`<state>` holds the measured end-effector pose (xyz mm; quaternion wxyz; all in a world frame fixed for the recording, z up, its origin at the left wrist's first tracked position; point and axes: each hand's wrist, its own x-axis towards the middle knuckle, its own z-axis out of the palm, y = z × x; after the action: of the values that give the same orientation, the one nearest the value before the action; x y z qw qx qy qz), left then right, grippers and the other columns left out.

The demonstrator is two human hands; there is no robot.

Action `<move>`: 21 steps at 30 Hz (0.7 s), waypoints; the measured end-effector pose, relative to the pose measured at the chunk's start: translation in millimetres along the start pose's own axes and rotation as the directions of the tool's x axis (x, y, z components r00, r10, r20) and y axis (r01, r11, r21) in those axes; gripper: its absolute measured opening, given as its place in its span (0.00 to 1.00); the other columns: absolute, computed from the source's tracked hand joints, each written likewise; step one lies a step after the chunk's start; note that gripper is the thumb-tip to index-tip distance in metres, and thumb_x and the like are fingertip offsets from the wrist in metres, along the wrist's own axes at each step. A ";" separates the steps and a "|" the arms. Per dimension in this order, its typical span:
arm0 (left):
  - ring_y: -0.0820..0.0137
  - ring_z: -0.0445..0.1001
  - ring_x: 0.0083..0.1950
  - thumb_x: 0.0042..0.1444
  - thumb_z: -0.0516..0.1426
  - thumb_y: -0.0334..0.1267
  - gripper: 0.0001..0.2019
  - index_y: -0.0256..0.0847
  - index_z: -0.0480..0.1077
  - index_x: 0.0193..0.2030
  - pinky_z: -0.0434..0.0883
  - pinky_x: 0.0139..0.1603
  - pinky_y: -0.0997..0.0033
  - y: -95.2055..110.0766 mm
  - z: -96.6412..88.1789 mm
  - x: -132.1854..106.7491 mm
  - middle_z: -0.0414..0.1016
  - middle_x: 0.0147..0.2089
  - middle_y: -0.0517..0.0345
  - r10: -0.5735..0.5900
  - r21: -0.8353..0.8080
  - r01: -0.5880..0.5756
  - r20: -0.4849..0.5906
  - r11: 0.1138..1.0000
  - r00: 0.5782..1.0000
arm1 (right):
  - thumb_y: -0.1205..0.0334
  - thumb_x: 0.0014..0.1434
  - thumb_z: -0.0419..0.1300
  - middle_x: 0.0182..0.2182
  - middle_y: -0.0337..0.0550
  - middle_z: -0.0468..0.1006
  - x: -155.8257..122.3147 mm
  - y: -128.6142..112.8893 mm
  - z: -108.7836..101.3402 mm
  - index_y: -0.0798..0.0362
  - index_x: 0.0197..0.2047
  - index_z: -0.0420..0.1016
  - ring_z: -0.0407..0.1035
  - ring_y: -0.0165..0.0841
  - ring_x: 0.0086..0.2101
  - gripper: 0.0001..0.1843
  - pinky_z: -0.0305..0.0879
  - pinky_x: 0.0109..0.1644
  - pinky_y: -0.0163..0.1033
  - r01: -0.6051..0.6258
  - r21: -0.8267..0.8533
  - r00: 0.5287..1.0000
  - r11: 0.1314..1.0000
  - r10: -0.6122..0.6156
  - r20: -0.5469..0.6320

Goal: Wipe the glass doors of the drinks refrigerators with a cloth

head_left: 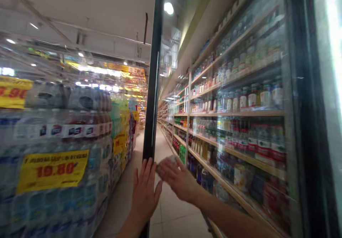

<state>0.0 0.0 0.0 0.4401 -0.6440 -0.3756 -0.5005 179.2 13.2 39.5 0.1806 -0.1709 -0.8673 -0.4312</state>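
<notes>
In the head view, the person's left hand (145, 191) is lying along the tall black door frame (153, 88) at the left edge of a large, clear glass pane (203, 49) — its fingers are stretching upward, extended and fairly close, with the thumb spreading apart. The right hand (177, 179) is reaching in from the right, just beside the frame, over the pane's lower left part. Its fingers are lying close together over a small, greyish, cloth-like wad (174, 159); whether they are clamping it or only pressing it cannot be told. Wooden-edged shelves (240, 113) of bottles are showing in or through the glass. On the left, shrink-wrapped bottle packs (61, 124) are standing stacked — a yellow price sign (53, 170) is reading 19.80.
</notes>
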 end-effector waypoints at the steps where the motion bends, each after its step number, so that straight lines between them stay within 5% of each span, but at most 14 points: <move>1: 0.62 0.44 0.69 0.57 0.49 0.36 0.31 0.34 0.43 0.66 0.44 0.67 0.54 -3.2 -2.1 -0.7 0.54 0.66 0.43 0.003 0.004 -0.003 -0.007 1.000 1.000 | 0.61 0.63 0.43 0.63 0.40 0.55 8.2 8.7 -3.6 0.52 0.60 0.60 0.40 0.36 0.64 0.22 0.28 0.67 0.52 -0.005 -0.001 1.000 1.000 0.005 -0.020; 4: 0.62 0.44 0.69 0.58 0.49 0.36 0.31 0.35 0.43 0.66 0.44 0.67 0.55 -11.2 -6.6 -1.1 0.53 0.66 0.44 0.006 0.019 -0.005 -0.022 1.000 1.000 | 0.63 0.61 0.47 0.63 0.40 0.54 32.0 33.3 -14.9 0.48 0.61 0.58 0.40 0.36 0.64 0.24 0.28 0.67 0.52 -0.123 -0.021 0.987 0.992 0.121 -0.105; 7: 0.61 0.45 0.68 0.58 0.49 0.36 0.31 0.35 0.42 0.66 0.46 0.66 0.54 -15.2 -7.2 2.2 0.52 0.66 0.43 -0.005 0.037 0.005 -0.021 0.999 1.000 | 0.66 0.59 0.50 0.64 0.45 0.51 48.1 47.5 -22.3 0.48 0.61 0.58 0.38 0.40 0.64 0.26 0.27 0.65 0.57 -0.405 -0.042 0.892 0.913 0.385 -0.235; 12: 0.60 0.45 0.69 0.58 0.49 0.37 0.31 0.33 0.43 0.66 0.48 0.65 0.54 -16.9 -5.1 16.8 0.52 0.66 0.41 -0.001 0.033 0.001 -0.018 0.999 1.000 | 0.63 0.60 0.49 0.62 0.40 0.56 58.7 53.0 -29.9 0.46 0.59 0.60 0.43 0.35 0.63 0.23 0.31 0.66 0.51 -0.102 -0.070 0.984 0.992 0.090 -0.157; 14: 0.60 0.45 0.69 0.58 0.49 0.38 0.31 0.34 0.43 0.66 0.48 0.65 0.53 -17.1 -4.5 27.1 0.52 0.66 0.41 0.013 0.033 -0.011 -0.034 0.999 0.999 | 0.63 0.60 0.49 0.63 0.41 0.55 66.0 62.5 -38.5 0.46 0.59 0.61 0.44 0.37 0.63 0.23 0.32 0.66 0.53 -0.240 -0.076 0.954 0.968 0.220 -0.203; 17: 0.59 0.45 0.69 0.58 0.49 0.38 0.30 0.34 0.43 0.66 0.49 0.65 0.52 -16.4 -4.2 47.0 0.53 0.66 0.41 0.023 0.034 -0.021 -0.066 0.999 0.998 | 0.63 0.59 0.51 0.64 0.44 0.52 74.6 78.7 -50.0 0.47 0.59 0.61 0.42 0.41 0.63 0.24 0.31 0.65 0.57 -0.473 -0.070 0.850 0.878 0.434 -0.299; 21: 0.59 0.44 0.69 0.58 0.49 0.38 0.30 0.33 0.44 0.66 0.48 0.65 0.50 -13.8 -3.5 76.2 0.54 0.65 0.38 0.045 0.023 -0.043 -0.096 0.999 0.994 | 0.63 0.60 0.49 0.62 0.39 0.56 74.9 90.9 -56.1 0.45 0.58 0.62 0.43 0.34 0.63 0.22 0.32 0.66 0.51 -0.161 -0.132 0.970 0.978 0.132 -0.203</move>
<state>2.7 4.5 77.4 0.4753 -0.6224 -0.3449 -0.5174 164.0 30.1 168.0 0.2822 -0.2048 -0.7964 -0.4940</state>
